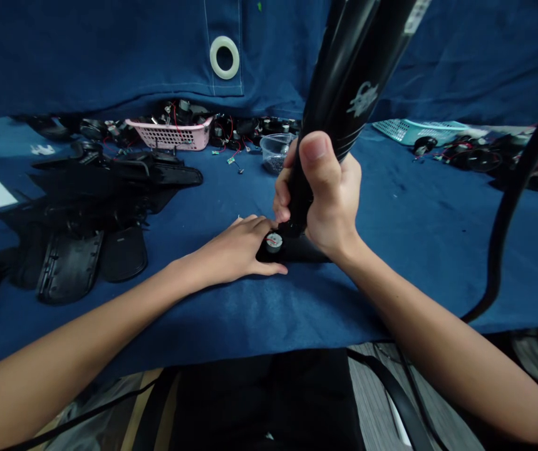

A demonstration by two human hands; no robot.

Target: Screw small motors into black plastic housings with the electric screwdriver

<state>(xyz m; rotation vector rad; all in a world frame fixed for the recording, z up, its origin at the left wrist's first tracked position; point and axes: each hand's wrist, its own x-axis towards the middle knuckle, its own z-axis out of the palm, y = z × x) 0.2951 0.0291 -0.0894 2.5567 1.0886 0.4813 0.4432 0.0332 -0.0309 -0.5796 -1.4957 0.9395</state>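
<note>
My right hand [327, 194] is wrapped round a thick black tool [344, 81], apparently an electric screwdriver, with a pale logo on its barrel. The tool leans up and to the right, its lower end at a black plastic housing [313, 249] on the blue cloth; my hand hides part of it. My left hand [238, 250] grips the left end of that housing, fingers over the far side and thumb along the near side. Beside the tool's lower end, a small round silver motor [274, 242] with a red wire sits in the housing.
Black plastic shells [71, 263] are piled on the left. At the back stand a pink basket [175, 134] of parts, a clear tub [275, 156] of small dark pieces and a turquoise basket [419, 131]. A thick black cable [503, 232] hangs at right.
</note>
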